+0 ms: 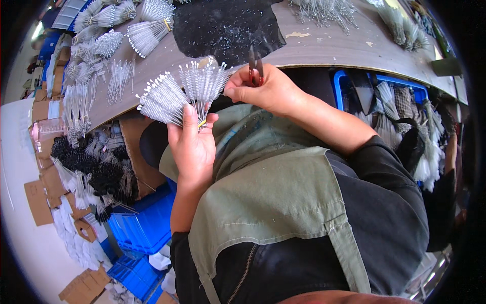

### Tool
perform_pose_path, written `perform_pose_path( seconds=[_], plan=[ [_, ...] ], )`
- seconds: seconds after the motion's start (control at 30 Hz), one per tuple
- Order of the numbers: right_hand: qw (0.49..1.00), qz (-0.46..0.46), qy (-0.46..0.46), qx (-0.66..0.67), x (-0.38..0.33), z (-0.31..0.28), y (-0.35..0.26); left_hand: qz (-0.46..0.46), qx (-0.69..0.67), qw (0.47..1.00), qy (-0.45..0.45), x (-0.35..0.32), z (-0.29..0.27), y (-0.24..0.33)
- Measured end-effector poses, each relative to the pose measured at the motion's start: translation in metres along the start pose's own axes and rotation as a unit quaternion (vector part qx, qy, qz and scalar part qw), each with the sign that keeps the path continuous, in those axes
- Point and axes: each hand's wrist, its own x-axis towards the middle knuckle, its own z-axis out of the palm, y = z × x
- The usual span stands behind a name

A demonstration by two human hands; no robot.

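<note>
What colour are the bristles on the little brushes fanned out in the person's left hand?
White, on thin wire stems: the fanned brushes in the left hand, clearest in the head view.

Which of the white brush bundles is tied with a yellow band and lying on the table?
The fanned white brush bundle at the table's upper left, yellow band at its stem end. The other tabletop bundles show no band.

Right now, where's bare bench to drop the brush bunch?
Bare wood runs between the black mat and the brush pile at the far right, below the loose wires. The bench's left end is crowded with brush fans. Left hand holds the brush bunch; right hand holds snips.
</note>
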Motion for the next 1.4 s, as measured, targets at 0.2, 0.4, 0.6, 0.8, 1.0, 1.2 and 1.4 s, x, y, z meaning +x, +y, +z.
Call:
perform_pose_path(
  seconds=[0.2,0.4,0.6,0.8,1.0,1.2,1.4],
  plan=[
    [0.991,-0.005,-0.082,-0.104,-0.005,-0.008,-0.009,0.003,-0.01,1.0,0.011,0.001,-0.002,0.003],
    [0.993,-0.039,0.027,-0.105,0.014,-0.045,-0.027,-0.052,0.057,0.997,-0.027,-0.006,-0.003,0.01],
    [0.977,-0.125,-0.088,-0.148,0.038,-0.011,-0.034,-0.121,0.078,0.977,-0.158,-0.011,0.0,-0.009],
    [0.989,-0.085,-0.123,-0.008,0.033,-0.009,-0.019,-0.098,0.015,0.989,-0.106,-0.011,-0.006,-0.008],
    [0.976,-0.112,-0.161,0.092,0.03,-0.016,-0.009,-0.07,-0.016,0.989,-0.13,-0.008,-0.002,-0.006],
    [0.974,-0.123,-0.155,0.113,0.023,-0.014,-0.006,-0.055,-0.013,0.99,-0.131,-0.009,-0.002,-0.006],
    [0.966,-0.129,-0.196,0.111,0.022,-0.015,-0.009,-0.046,0.002,0.989,-0.137,-0.011,0.001,-0.004]
  ],
)
